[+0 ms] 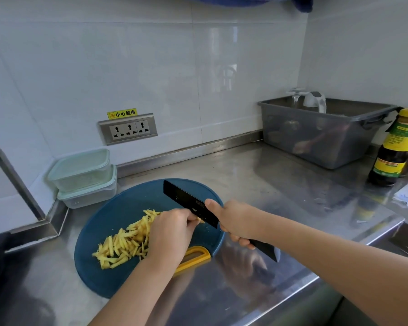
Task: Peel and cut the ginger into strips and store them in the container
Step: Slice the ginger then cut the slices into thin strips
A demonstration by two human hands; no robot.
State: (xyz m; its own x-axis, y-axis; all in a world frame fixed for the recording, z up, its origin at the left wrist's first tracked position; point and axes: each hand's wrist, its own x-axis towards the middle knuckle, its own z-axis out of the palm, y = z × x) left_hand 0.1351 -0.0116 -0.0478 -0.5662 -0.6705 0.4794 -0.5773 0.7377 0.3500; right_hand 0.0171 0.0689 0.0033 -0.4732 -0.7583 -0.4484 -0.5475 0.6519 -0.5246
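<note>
Knife [189, 201] in right hand [236, 222], left hand [172, 231] holding ginger [200, 220]

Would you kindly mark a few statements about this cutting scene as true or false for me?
1. The right hand grips the black knife. True.
2. The two containers are stacked by the wall. True.
3. The ginger strips lie in the containers. False: they lie on the blue cutting board.
4. The sauce bottle stands inside the grey tub. False: it stands on the counter beside the tub.
5. The left hand lies off the cutting board. False: it grips ginger strips by the blade.
</note>
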